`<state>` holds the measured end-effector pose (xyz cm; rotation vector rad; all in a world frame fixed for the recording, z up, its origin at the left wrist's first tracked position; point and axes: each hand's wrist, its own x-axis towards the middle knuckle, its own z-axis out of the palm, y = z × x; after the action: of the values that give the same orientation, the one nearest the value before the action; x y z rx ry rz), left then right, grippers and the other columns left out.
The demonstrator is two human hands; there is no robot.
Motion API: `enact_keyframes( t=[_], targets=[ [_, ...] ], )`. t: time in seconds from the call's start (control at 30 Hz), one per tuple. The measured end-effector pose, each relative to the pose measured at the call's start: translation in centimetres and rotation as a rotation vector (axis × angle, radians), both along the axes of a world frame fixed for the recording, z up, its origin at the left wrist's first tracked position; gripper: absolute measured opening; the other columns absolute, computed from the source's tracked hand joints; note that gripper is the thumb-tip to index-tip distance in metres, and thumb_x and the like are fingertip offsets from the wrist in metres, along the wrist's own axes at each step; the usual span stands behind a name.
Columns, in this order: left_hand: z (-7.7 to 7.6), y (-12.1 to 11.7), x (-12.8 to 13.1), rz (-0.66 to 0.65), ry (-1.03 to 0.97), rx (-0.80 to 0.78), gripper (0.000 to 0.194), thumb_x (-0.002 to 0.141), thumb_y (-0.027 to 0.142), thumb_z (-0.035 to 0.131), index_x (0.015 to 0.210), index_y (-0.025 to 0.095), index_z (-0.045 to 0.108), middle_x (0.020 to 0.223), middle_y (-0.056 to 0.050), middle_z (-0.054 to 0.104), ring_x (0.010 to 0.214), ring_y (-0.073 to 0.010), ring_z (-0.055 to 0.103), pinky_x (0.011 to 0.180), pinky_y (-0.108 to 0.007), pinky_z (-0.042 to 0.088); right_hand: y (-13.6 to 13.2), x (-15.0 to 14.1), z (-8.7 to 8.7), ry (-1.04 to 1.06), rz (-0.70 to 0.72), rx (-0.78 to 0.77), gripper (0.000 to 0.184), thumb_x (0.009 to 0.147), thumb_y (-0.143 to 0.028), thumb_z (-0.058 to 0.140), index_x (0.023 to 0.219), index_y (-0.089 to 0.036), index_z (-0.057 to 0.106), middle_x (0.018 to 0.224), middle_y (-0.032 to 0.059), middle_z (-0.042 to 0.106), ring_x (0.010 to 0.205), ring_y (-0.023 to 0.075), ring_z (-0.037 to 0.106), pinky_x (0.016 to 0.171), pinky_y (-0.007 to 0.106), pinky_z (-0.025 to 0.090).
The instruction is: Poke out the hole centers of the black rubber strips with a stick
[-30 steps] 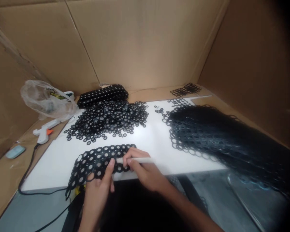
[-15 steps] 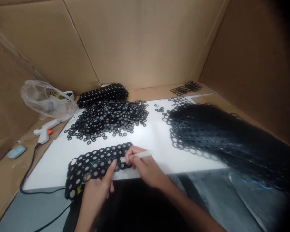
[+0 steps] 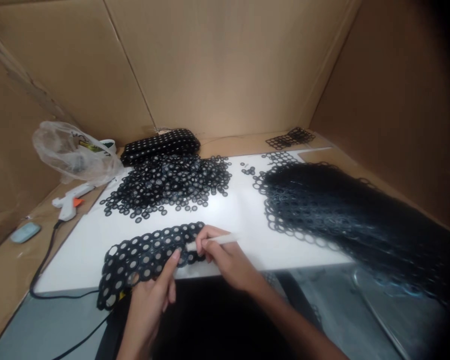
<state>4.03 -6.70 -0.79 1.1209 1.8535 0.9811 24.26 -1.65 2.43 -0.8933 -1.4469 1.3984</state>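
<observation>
Right hand (image 3: 225,257) grasping a white pen-like tool (image 3: 225,239), its end over a black ring-patterned sheet (image 3: 146,260), left hand (image 3: 153,295) gripping that sheet's near edge, loose discs (image 3: 172,182) heaped beyond the grip, clear bag (image 3: 54,152) farther left, its dark lettering illegible.

The head view looks down (and forward) over a white tabletop (image 3: 243,220).
</observation>
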Motion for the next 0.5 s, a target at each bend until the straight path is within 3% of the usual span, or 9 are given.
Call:
enact_keyframes(
  t=[0.23, 0.37, 0.5],
  targets=[
    [0.1, -1.3, 0.7, 0.113, -0.32, -0.131, 0.082, 0.077, 0.078, 0.083, 0.037, 0.021, 0.039, 0.038, 0.004, 0.029, 0.038, -0.0068, 0.026, 0.044, -0.025, 0.023, -0.4, 0.1, 0.5, 0.07, 0.049, -0.07, 0.021, 0.095, -0.013, 0.049, 0.081, -0.02, 0.062, 0.075, -0.0018, 0.057, 0.068, 0.0146, 0.05, 0.063, 0.028, 0.039],
    [-0.1, -1.7, 1.0, 0.156, -0.407, -0.158, 0.08, 0.078, 0.072, 0.086, 0.037, 0.02, 0.04, 0.038, 0.005, 0.026, 0.04, -0.0056, 0.028, 0.045, -0.022, 0.027, -0.4, 0.2, 0.4, 0.066, 0.072, -0.071, 0.022, 0.097, -0.015, 0.049, 0.08, -0.02, 0.062, 0.074, -0.002, 0.057, 0.068, 0.0144, 0.05, 0.064, 0.028, 0.039],
    [-0.5, -1.6, 1.0, 0.144, -0.524, -0.086, 0.07, 0.078, 0.064, 0.089, 0.044, 0.02, 0.047, 0.04, 0.006, 0.033, 0.039, -0.0042, 0.027, 0.043, -0.021, 0.027, -0.3, 0.2, 0.2, 0.046, 0.08, -0.062, 0.023, 0.1, -0.018, 0.05, 0.081, -0.02, 0.063, 0.076, -0.0014, 0.058, 0.069, 0.0145, 0.051, 0.065, 0.028, 0.04]
  ],
)
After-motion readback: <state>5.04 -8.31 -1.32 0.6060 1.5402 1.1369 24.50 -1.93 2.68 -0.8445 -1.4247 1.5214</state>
